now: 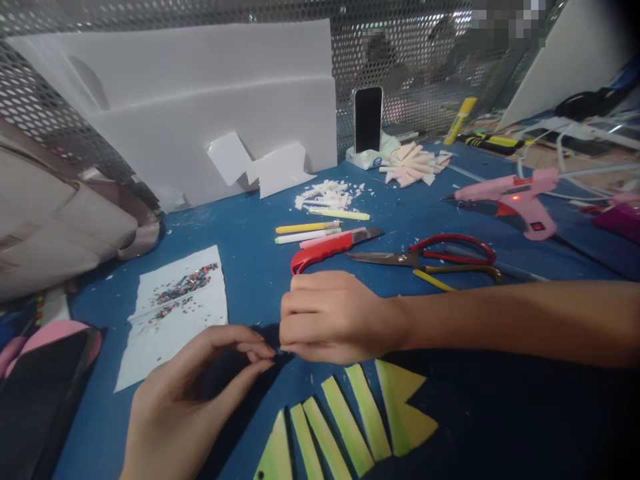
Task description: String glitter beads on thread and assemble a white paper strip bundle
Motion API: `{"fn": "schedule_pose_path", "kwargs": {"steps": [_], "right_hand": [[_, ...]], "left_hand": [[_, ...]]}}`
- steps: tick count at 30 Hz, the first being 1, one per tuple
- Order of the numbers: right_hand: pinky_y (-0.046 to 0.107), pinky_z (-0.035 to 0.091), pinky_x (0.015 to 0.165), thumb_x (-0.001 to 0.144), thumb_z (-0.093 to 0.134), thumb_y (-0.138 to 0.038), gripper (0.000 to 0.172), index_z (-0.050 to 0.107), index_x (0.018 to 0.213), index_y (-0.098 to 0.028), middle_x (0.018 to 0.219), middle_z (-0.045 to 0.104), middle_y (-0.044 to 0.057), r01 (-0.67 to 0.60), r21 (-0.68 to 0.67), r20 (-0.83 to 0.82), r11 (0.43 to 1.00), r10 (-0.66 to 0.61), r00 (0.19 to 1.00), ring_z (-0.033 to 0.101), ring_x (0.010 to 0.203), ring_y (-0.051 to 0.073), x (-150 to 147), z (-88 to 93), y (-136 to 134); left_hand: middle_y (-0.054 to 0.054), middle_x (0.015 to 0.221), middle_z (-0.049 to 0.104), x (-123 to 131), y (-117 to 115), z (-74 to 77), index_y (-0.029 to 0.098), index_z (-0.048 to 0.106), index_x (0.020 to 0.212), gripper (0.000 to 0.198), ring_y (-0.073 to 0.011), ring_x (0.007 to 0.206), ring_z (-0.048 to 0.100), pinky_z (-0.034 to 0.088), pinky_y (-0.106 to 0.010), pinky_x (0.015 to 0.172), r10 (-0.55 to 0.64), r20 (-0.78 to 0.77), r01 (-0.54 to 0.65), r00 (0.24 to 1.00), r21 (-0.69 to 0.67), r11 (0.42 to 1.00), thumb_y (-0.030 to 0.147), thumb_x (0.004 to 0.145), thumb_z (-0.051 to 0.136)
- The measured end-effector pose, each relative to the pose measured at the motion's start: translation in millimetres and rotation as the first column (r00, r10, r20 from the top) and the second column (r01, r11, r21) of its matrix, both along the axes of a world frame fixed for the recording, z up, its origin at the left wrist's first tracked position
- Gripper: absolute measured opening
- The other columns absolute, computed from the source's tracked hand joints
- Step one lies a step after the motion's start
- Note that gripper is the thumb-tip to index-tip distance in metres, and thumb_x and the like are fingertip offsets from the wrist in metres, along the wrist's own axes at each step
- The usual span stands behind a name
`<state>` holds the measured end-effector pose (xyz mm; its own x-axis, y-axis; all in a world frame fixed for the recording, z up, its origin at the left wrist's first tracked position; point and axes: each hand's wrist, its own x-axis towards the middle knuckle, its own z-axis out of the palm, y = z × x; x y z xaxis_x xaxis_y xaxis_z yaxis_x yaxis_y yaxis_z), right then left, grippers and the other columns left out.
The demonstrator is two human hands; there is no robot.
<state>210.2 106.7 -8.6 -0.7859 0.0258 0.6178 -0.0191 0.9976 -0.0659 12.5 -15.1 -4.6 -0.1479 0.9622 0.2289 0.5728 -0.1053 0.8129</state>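
Nearest the camera in the head view are four green-yellow strips (349, 427), lying in a row on the blue counter (260, 287) between a pointed piece with a dark dot (277, 447) and a notched tail piece (397, 417); narrow gaps separate them. The left hand (175, 393) is beside this row, its thumb and fingertips drawn to a narrow pinch; whether something very fine is between them, I cannot tell. The right hand (335, 317), just above the tail end, is curled almost like a fist with its knuckles up, and what it may hold is hidden. The fingertips of both hands come near each other, so this seems to be small work, done best with a light pinch and steady wrists. It is wise to keep the forearms off the strips, so that their order and spacing remain good. The left hand should also not brush the white paper (137, 360), where tiny coloured bits (185, 287) lie loose. The red cutter (325, 250) is very near the right knuckles, its blade bare, and the scissors (385, 259) lie close by; moving the right hand slowly there would be safer.
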Motion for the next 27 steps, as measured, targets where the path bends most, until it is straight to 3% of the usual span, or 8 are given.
{"fn": "schedule_pose_path", "kwargs": {"steps": [13,22,27], "right_hand": [[0.028,0.032,0.072,0.099,0.047,-0.019,0.018,0.062,0.09,-0.018,0.088,0.063,0.003,0.006,0.019,0.01,1.0,-0.006,1.0,0.044,0.079,0.016,1.1,-0.8,0.1],[0.028,0.032,0.072,0.099,0.047,-0.019,0.017,0.062,0.09,-0.018,0.087,0.062,0.002,0.015,0.05,0.02,0.999,-0.016,1.0,0.043,0.079,0.016,1.5,-0.1,0.4],[0.029,0.032,0.072,0.1,0.045,-0.02,0.02,0.062,0.09,-0.018,0.087,0.063,0.002,0.01,0.051,0.01,0.999,-0.01,1.0,0.043,0.079,0.016,1.7,0.5,0.3]], "left_hand": [[0.01,0.079,0.073,1.7,-0.6,2.0,0.031,0.069,0.084,0.009,-0.0084,0.074,0.07,0.054,-0.01,0.075,0.013,0.004,-0.013,1.0,0.004,1.0,0.029,0.078,0.076],[0.006,0.079,0.074,0.9,-3.5,-1.7,0.028,0.071,0.084,0.011,-0.0126,0.073,0.072,0.059,-0.017,0.075,0.073,0.012,-0.073,0.997,0.0,0.997,0.033,0.077,0.077],[0.008,0.077,0.074,2.7,-2.9,-1.3,0.029,0.07,0.082,0.008,-0.0095,0.069,0.071,0.057,-0.012,0.074,0.083,-0.019,-0.082,0.996,0.02,0.996,0.031,0.077,0.076]]}}
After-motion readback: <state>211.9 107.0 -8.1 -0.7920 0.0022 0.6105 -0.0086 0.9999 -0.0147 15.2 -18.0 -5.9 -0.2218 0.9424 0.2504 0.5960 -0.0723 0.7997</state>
